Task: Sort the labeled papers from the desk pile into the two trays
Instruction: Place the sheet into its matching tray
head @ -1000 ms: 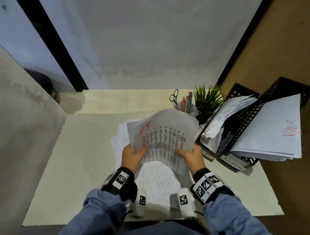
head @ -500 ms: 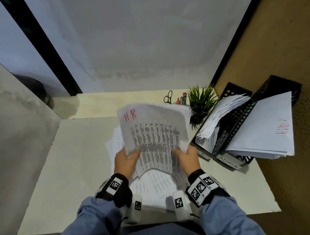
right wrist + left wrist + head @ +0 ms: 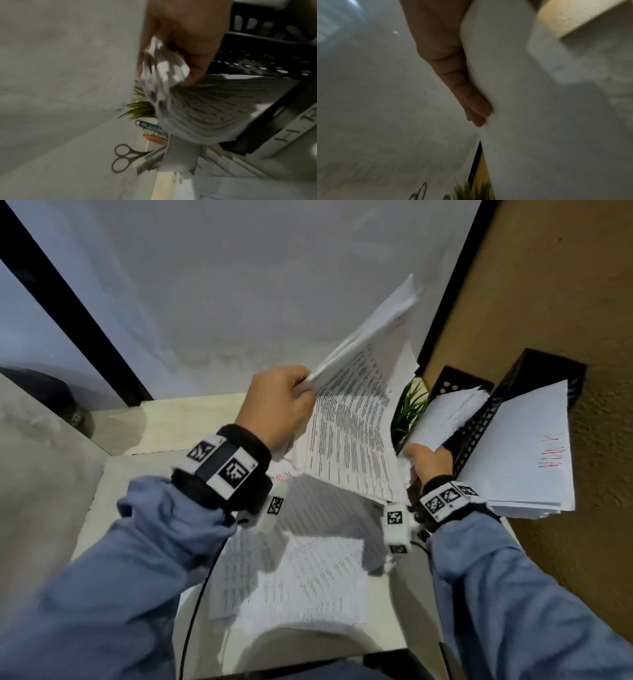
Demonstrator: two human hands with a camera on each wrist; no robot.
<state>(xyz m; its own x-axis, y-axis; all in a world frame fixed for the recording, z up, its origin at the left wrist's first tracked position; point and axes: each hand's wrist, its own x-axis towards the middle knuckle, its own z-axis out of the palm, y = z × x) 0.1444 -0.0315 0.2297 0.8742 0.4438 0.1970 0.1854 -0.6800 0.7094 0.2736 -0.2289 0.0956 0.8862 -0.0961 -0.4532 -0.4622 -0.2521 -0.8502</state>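
Note:
My left hand [image 3: 294,392] grips a few printed sheets [image 3: 356,419] by one edge. It holds them high and tilted toward the black trays; red marks show faintly through a top corner. In the left wrist view its fingers [image 3: 471,102] lie along the blank back of the sheets [image 3: 530,108]. My right hand [image 3: 426,462] pinches the front edge of the paper stack [image 3: 445,416] in the left tray [image 3: 452,381]. That tray's front label [image 3: 295,128] reads HR. The right tray [image 3: 548,371] holds papers marked ADMIN [image 3: 520,453]. The desk pile [image 3: 308,577] lies below my wrists.
A small green plant [image 3: 409,405] stands just left of the trays, behind the raised sheets. Scissors [image 3: 123,158] and pens [image 3: 150,129] sit beside it. A tan wall [image 3: 565,285] backs the trays. Pale desk [image 3: 113,508] shows at the left. A black cable [image 3: 195,611] hangs from my left wrist.
Both hands held the HR-marked sheets over the pile. Now the left hand alone has swung them up and right toward the trays, and the right hand has let go and taken the HR tray's stack.

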